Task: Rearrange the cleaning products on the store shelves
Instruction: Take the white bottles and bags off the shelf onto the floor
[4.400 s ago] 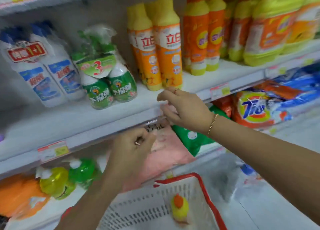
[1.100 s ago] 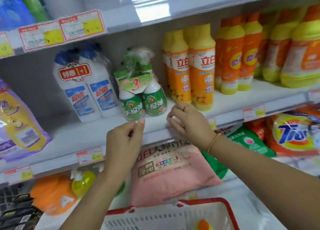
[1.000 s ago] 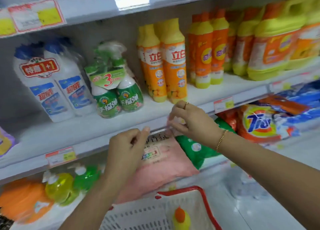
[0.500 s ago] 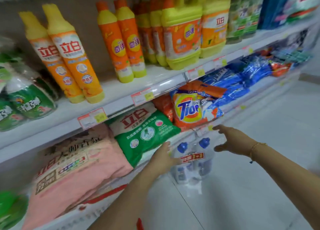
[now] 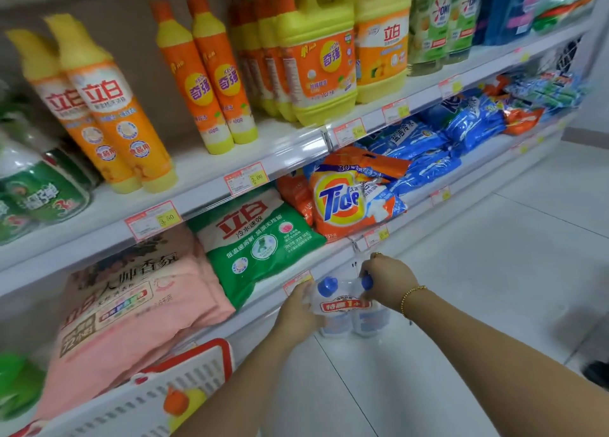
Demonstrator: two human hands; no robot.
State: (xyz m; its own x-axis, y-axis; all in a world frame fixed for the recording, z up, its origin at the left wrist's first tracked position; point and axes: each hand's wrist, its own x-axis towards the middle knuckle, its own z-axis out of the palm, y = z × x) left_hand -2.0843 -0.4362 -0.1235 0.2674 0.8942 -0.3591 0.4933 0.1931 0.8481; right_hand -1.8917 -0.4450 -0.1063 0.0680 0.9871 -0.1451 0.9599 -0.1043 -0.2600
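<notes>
the twin pack (image 5: 342, 309) of blue-capped bottles stood on the floor (image 5: 461, 304) between the fingers — left hand (image 5: 296, 314) curled round its side, right hand (image 5: 387, 285) clamped over one cap (image 5: 366, 281). the loose clear wrap (image 5: 355, 271) could slip or tear on lifting, dropping a bottle below them.

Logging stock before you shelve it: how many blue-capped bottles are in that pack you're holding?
2, side by side in the clear-wrapped pack: left bottle against the left hand, right bottle, its cap gripped by the right hand. More behind could be hidden.
</notes>
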